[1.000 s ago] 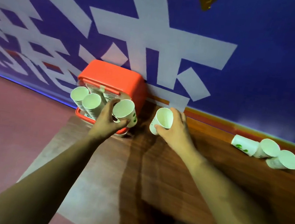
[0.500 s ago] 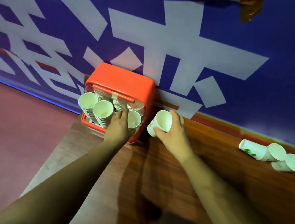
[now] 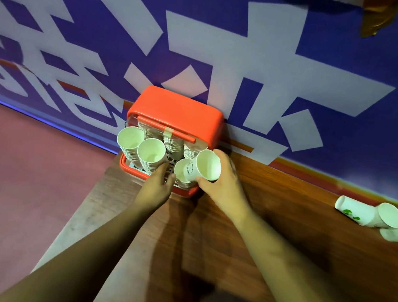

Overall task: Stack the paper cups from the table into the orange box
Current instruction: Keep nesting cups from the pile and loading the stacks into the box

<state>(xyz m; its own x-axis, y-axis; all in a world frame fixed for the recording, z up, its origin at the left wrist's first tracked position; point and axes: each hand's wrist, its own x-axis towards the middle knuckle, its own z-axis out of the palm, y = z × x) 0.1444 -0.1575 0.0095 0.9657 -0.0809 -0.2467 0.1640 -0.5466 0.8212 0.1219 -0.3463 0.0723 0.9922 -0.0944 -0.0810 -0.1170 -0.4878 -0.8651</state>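
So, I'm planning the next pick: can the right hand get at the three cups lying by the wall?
Probably not yet: the right hand holds a cup at the orange box. Nothing lies on the table between it and the three cups, so once emptied it likely can.

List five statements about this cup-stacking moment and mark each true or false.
1. The right hand grips a paper cup beside the orange box. True.
2. The orange box stands far from the wall. False: it sits against the blue wall, at the end of the table.
3. Three loose cups lie on their sides on the table. True.
4. The left hand grips a cup too. False: it holds none; its fingers are by the stacks.
5. The orange box is empty. False: it holds several stacks of cups.
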